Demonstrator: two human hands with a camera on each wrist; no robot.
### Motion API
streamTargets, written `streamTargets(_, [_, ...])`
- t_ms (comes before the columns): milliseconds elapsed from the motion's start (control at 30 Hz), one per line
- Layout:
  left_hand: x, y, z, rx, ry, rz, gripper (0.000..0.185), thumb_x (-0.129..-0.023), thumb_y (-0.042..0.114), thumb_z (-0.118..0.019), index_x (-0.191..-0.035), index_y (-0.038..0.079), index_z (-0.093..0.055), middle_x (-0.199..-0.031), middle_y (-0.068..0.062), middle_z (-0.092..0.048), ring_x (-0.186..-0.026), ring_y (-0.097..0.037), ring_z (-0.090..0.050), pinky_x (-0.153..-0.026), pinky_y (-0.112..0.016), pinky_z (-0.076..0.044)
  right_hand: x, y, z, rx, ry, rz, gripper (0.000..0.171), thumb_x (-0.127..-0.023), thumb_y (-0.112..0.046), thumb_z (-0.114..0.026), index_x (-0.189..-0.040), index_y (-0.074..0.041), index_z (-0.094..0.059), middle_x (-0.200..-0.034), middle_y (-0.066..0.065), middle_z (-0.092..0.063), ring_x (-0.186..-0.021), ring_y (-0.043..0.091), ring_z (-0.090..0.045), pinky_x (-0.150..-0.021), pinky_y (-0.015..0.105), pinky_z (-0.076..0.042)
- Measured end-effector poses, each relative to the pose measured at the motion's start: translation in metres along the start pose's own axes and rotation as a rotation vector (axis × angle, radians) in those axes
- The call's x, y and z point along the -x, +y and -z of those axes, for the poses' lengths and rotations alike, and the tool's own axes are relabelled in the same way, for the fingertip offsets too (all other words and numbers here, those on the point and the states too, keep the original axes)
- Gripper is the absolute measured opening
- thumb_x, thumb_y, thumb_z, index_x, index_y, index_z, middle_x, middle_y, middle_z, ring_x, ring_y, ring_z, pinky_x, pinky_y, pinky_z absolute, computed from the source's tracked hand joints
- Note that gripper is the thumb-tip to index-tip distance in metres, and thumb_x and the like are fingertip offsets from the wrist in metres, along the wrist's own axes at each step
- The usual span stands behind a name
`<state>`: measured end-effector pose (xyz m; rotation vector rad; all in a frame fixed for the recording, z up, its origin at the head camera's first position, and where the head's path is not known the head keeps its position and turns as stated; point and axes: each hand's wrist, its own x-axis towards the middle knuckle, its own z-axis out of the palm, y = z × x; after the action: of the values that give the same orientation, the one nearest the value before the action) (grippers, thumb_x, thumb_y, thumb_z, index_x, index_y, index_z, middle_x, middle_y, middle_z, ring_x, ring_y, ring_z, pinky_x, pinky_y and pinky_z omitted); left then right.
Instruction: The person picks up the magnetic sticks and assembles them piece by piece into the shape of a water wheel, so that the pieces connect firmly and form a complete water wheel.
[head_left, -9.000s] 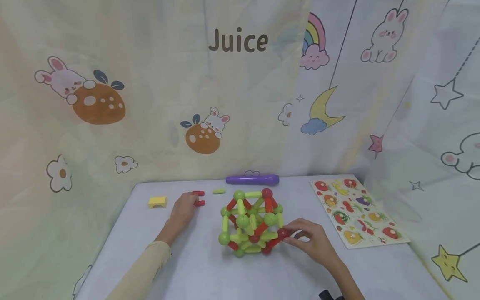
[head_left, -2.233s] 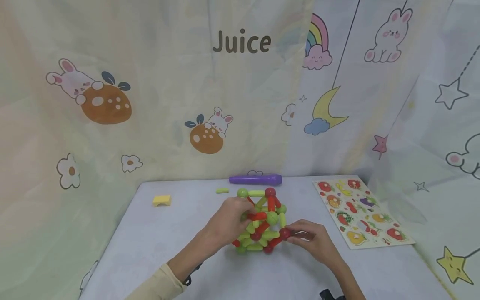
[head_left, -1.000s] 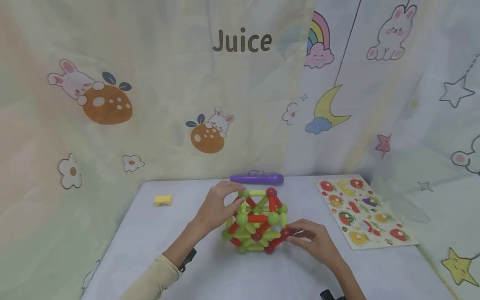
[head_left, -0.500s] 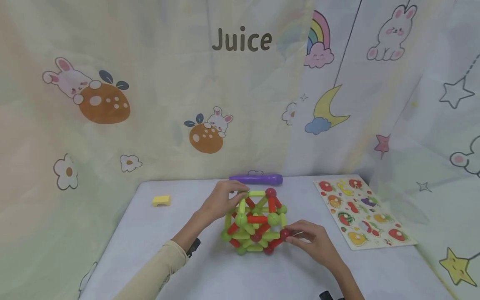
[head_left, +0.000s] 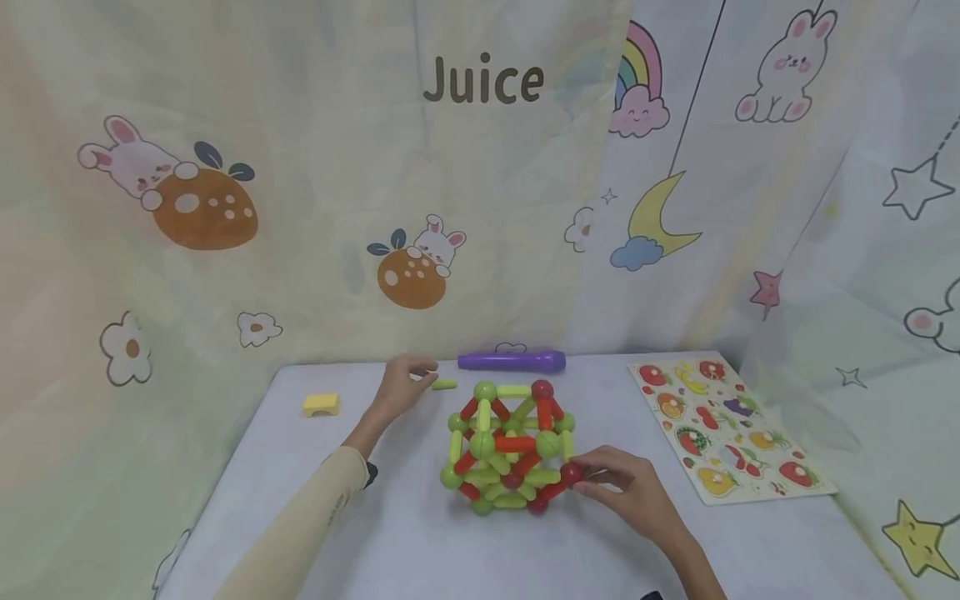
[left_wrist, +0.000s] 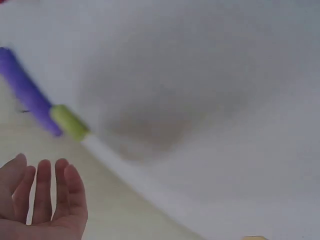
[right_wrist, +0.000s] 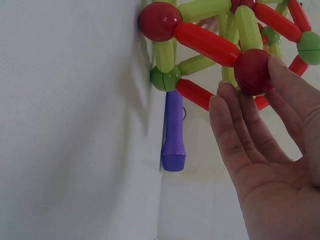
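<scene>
A ball-and-rod structure (head_left: pixel 512 444) of red and green balls and rods stands on the table. At its right corner my right hand (head_left: pixel 626 492) pinches a red ball (right_wrist: pixel 253 71) between thumb and fingers; red and green rods run from that ball. My left hand (head_left: pixel 402 385) is beyond the structure's left side, its fingers extended and nothing between them. Just right of its fingertips lies a loose green rod (head_left: pixel 444 384), also seen near the purple torch in the left wrist view, with a gap between rod (left_wrist: pixel 69 122) and fingers (left_wrist: pixel 43 185).
A purple torch-shaped object (head_left: pixel 512 361) lies at the table's back edge, near a patterned cloth backdrop. To the left sits a yellow arched block (head_left: pixel 321 405). A fruit-picture board (head_left: pixel 731 429) lies at the right. White cloth covers the table (head_left: pixel 420 542).
My left hand has let go of the structure's upper left green ball and moved left and back to the loose green rod. Earlier it brought a red rod into the front. The right hand stays on its ball.
</scene>
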<state>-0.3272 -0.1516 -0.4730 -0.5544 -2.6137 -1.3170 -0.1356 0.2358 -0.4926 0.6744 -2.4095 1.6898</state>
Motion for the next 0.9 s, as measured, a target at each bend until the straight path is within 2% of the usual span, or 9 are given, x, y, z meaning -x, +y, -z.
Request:
streamTargets(167, [-0.01, -0.033, -0.012, -0.13, -0.069, 0.042, 0.023, -0.096, -0.005, -0.072, -0.118, -0.011, -0.076, -0.12, -0.025, -0.077, -0.111, -0.042, -0.073, -0.098, -0.054, -0.06, 0.003, 0.002, 0.0, -0.019, -0.004, 0.017, 0.038, -0.092, -0.003, -0.084, -0.128, 0.004, -0.073, -0.114, 0.011, -0.078, -0.104, 0.02, -0.076, -0.089, 0.034, -0.064])
streamTargets(333, [-0.018, -0.05, -0.024, -0.22, -0.07, 0.002, 0.024, -0.089, -0.01, -0.069, -0.111, -0.011, -0.078, -0.114, -0.024, -0.078, -0.113, -0.042, -0.073, -0.1, -0.053, -0.058, 0.002, 0.003, 0.0, -0.022, -0.005, 0.011, 0.038, -0.092, -0.004, -0.084, -0.128, 0.002, -0.074, -0.114, 0.01, -0.078, -0.105, 0.019, -0.075, -0.089, 0.035, -0.064])
streamTargets(433, [-0.022, -0.052, -0.03, -0.269, -0.061, -0.008, 0.023, -0.086, -0.01, -0.072, -0.108, -0.008, -0.08, -0.111, -0.023, -0.079, -0.111, -0.041, -0.074, -0.099, -0.052, -0.059, 0.001, 0.003, 0.0, -0.017, 0.0, 0.005, 0.039, -0.092, -0.005, -0.084, -0.128, 0.002, -0.074, -0.114, 0.009, -0.078, -0.105, 0.018, -0.075, -0.089, 0.035, -0.064])
streamTargets(600, [-0.018, -0.047, -0.03, -0.293, -0.036, 0.017, 0.018, -0.085, -0.009, -0.077, -0.102, -0.006, -0.081, -0.103, -0.02, -0.08, -0.099, -0.036, -0.075, -0.091, -0.05, -0.061, 0.001, 0.002, -0.002, -0.023, -0.003, 0.008, 0.039, -0.092, -0.005, -0.084, -0.128, 0.003, -0.073, -0.114, 0.01, -0.078, -0.105, 0.018, -0.076, -0.089, 0.036, -0.064])
streamTargets(733, [-0.013, -0.043, -0.029, -0.267, -0.02, 0.02, 0.02, -0.084, -0.01, -0.077, -0.103, -0.006, -0.081, -0.101, -0.021, -0.08, -0.098, -0.038, -0.075, -0.092, -0.052, -0.06, 0.001, 0.002, -0.003, -0.015, 0.0, 0.009, 0.039, -0.092, -0.005, -0.084, -0.128, 0.003, -0.074, -0.114, 0.009, -0.078, -0.105, 0.018, -0.076, -0.089, 0.035, -0.064])
streamTargets(900, [-0.005, -0.035, -0.028, -0.203, 0.015, 0.018, 0.02, -0.085, -0.009, -0.077, -0.105, -0.007, -0.081, -0.099, -0.019, -0.08, -0.093, -0.034, -0.073, -0.088, -0.05, -0.06, 0.001, 0.002, -0.001, -0.005, 0.005, 0.008, 0.038, -0.091, -0.006, -0.084, -0.127, 0.003, -0.074, -0.114, 0.009, -0.079, -0.105, 0.018, -0.076, -0.089, 0.034, -0.064])
